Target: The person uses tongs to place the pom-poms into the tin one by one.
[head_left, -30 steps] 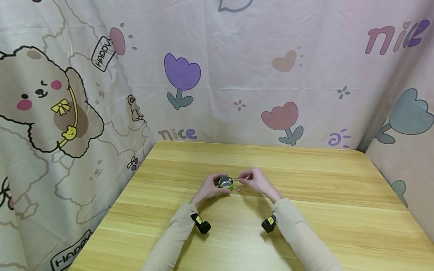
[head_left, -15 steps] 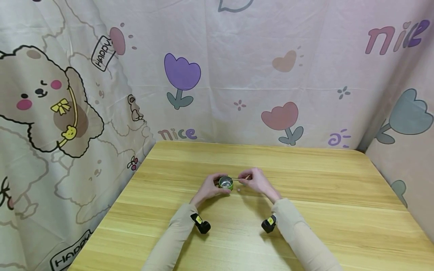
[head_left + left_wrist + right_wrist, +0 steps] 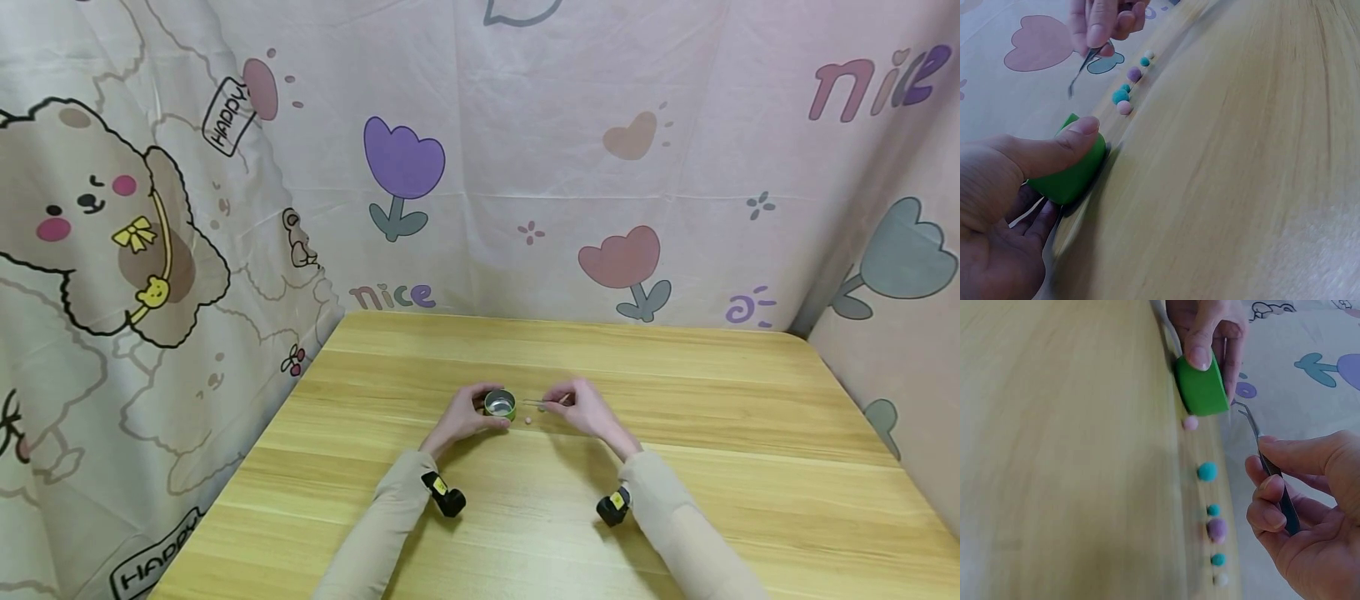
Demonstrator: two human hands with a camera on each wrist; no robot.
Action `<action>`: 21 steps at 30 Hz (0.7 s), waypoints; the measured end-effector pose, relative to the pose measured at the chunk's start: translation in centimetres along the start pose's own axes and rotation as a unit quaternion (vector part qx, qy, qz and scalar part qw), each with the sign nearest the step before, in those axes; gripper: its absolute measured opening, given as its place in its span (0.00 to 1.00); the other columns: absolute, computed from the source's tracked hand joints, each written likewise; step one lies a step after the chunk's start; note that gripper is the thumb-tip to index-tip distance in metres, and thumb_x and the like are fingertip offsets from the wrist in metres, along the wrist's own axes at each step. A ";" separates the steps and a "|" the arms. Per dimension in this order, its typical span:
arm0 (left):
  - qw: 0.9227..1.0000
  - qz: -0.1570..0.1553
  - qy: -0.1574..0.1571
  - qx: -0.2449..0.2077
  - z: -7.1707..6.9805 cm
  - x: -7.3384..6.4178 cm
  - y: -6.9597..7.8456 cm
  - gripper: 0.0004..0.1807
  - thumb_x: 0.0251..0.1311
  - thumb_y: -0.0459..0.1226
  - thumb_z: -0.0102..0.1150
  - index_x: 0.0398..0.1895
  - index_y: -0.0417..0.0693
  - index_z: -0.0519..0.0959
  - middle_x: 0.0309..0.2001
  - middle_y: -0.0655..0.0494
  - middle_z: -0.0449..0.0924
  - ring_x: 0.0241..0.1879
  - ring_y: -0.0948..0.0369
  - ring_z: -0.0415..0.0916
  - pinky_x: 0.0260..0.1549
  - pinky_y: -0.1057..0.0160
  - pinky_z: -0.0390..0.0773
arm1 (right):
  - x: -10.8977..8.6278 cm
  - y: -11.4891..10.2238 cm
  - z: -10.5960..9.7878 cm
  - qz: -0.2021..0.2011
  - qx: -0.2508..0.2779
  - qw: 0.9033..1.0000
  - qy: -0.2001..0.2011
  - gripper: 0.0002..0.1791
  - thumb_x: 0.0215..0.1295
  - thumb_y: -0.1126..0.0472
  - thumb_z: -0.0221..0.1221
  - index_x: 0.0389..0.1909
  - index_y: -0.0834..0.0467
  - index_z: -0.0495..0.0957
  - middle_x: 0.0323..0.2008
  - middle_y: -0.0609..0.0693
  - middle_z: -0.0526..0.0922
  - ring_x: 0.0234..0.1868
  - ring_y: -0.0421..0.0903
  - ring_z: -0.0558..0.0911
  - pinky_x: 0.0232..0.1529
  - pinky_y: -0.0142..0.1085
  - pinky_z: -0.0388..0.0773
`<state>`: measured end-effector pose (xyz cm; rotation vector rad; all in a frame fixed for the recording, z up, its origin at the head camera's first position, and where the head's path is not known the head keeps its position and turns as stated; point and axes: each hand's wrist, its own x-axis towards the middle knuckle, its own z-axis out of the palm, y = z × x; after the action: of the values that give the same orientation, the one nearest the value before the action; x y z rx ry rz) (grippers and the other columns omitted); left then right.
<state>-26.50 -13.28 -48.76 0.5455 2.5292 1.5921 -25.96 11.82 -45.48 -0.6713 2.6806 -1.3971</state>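
With thumb and fingers on opposite sides, my left hand grips a small round container, bright green outside and silvery inside, standing open-topped on the table. My right hand pinches a pair of tweezers with bent metal tips. Those tips are slightly apart, hold nothing visible, and point toward the container from its right. Small pompoms lie in a row on the table: a pink pompom closest to the container, then a teal pompom, a purple pompom, smaller teal ones and a white pompom. The container's contents cannot be made out.
The wooden table reaches back to a printed cloth hung behind and at both sides. A black wrist camera sits on the left sleeve and another wrist camera on the right.
A second ago the tweezers' tips were over the container's rim, with what looks like a small pale ball. My right hand has drawn them back to the right; the left hand stays put.
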 end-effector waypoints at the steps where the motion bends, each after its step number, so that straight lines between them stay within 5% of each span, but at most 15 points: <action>1: 1.000 -0.002 0.000 0.001 0.0 0.0 0.0 0.35 0.49 0.30 0.76 0.63 0.31 0.74 0.58 0.34 0.80 0.56 0.42 0.80 0.61 0.47 0.79 | -0.1 0.2 -0.1 0.001 0.003 1.000 -0.002 0.06 0.64 0.68 0.64 0.36 0.66 0.87 0.34 0.61 0.89 0.28 0.51 0.83 0.26 0.25 0.74; 13: 1.000 -0.007 -0.002 0.004 -0.1 -0.1 0.3 0.35 0.49 0.29 0.76 0.63 0.33 0.74 0.58 0.35 0.80 0.56 0.43 0.80 0.61 0.48 0.79 | -0.9 1.3 -0.2 -0.006 -0.011 1.000 -0.011 0.05 0.63 0.68 0.64 0.36 0.67 0.86 0.33 0.60 0.89 0.23 0.40 0.77 0.22 0.25 0.73; 21: 1.000 -0.003 -0.004 -0.001 0.0 -0.2 0.4 0.35 0.50 0.29 0.76 0.63 0.31 0.74 0.58 0.34 0.80 0.56 0.42 0.80 0.61 0.47 0.79 | -1.0 1.7 0.1 -0.014 -0.018 0.999 -0.024 0.05 0.62 0.69 0.64 0.36 0.66 0.86 0.34 0.60 0.89 0.27 0.41 0.80 0.26 0.25 0.77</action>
<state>-26.25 -13.15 -48.43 0.5421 2.5204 1.5865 -25.62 12.98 -47.03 -0.7375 2.6769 -1.3240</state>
